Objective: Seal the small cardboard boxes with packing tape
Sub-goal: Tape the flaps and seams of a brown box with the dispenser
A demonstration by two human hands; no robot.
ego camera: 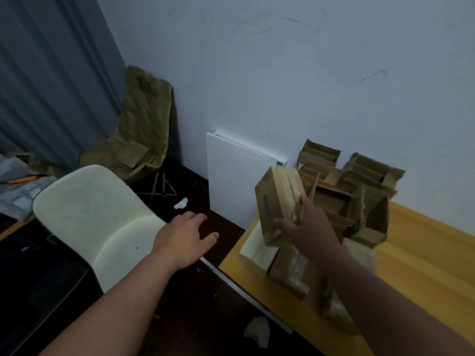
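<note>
My right hand (pixel 305 228) grips a small closed cardboard box (pixel 276 199) with blue print, tilted in the air above the left end of the yellow table (pixel 424 258). Tape runs along the box's top seam. Behind it stands a pile of open small cardboard boxes (pixel 359 186) with their flaps up. Under my right forearm lie more taped boxes (pixel 293 271). My left hand (pixel 186 235) hovers over the dark floor with its fingers relaxed and holds nothing. No roll of packing tape is visible.
A pale chair (pixel 97 222) stands at the left, close to my left arm. A white panel (pixel 236 181) leans against the wall. Crumpled brown paper (pixel 138 134) sits in the corner by a grey curtain (pixel 51 73). Paper scraps (pixel 257 330) lie on the floor.
</note>
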